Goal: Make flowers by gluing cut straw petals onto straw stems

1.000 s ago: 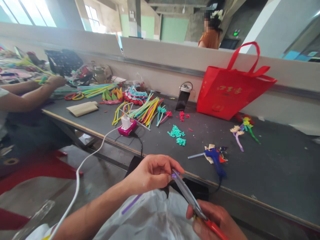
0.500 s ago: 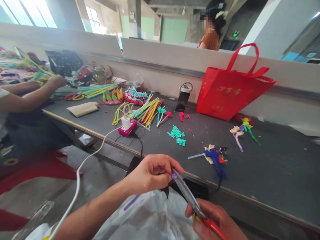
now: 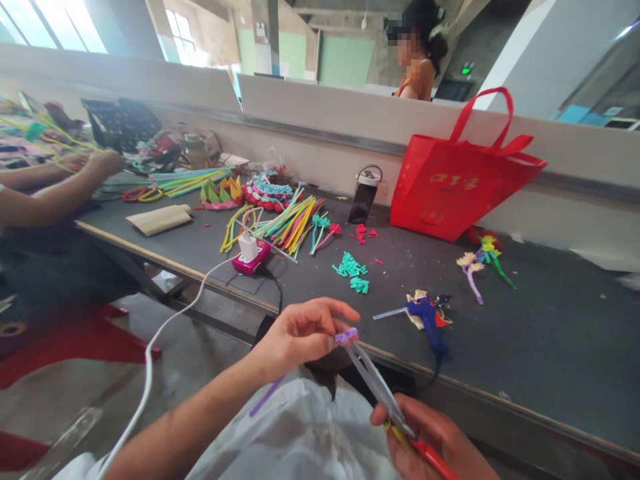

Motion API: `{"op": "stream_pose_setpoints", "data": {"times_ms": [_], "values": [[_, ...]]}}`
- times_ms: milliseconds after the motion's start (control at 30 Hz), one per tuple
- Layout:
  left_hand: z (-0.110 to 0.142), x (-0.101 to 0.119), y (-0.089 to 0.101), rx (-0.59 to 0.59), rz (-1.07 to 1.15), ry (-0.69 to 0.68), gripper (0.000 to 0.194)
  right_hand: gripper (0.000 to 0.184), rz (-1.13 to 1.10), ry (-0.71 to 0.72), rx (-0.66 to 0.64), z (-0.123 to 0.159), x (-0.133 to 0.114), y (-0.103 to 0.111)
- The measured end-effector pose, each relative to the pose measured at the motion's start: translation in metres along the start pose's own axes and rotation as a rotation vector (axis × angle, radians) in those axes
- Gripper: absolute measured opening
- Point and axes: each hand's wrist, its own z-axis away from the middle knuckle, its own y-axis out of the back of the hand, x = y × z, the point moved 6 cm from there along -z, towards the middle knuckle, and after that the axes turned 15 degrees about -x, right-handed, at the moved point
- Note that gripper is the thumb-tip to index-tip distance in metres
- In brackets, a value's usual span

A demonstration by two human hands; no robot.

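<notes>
My left hand pinches a purple pipe cleaner between thumb and fingers. Its long tail hangs out below my wrist, over my white-covered lap. In my right hand are scissors with red and yellow handles. Their blades point up and left, slightly parted, with the tips at the purple piece by my left fingertips. On the dark table beyond lie small teal cut pieces, red cut pieces and a blue glue gun with a clear stick in its back.
A bundle of colourful pipe cleaners lies near a pink power socket with a white cable. Behind stand a black bottle and a red bag. Small flowers lie at right. Another person's hands work at left.
The purple end now shows more at my left fingertips, and my left index finger has lifted and straightened. The scissors' tips sit just below it. The view has shifted slightly.
</notes>
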Motion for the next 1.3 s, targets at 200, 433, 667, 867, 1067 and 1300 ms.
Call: {"op": "stream_pose_setpoints", "data": {"times_ms": [200,433,667,867,1067,1300], "values": [[-0.01,-0.009,0.033,0.224,0.074,-0.024,0.012,0.045,0.197,-0.005,0.557,0.026,-0.022,0.081],[-0.062,-0.033,0.046,0.162,0.199,0.095,0.013,0.06,0.659,-0.208,0.987,0.034,-0.037,0.246],[-0.116,-0.037,0.06,0.14,0.164,0.135,0.019,0.044,0.708,-0.343,0.957,0.013,0.013,0.329],[-0.151,-0.047,0.07,0.16,0.142,0.158,0.022,0.041,0.755,-0.349,0.906,0.001,0.013,0.339],[-0.18,-0.065,0.083,0.163,0.176,0.161,0.022,0.039,0.875,-0.213,1.121,-0.009,-0.049,0.293],[-0.189,-0.067,0.088,0.082,-0.067,0.168,0.024,0.047,0.504,0.375,0.789,-0.1,-0.127,0.189]]}}
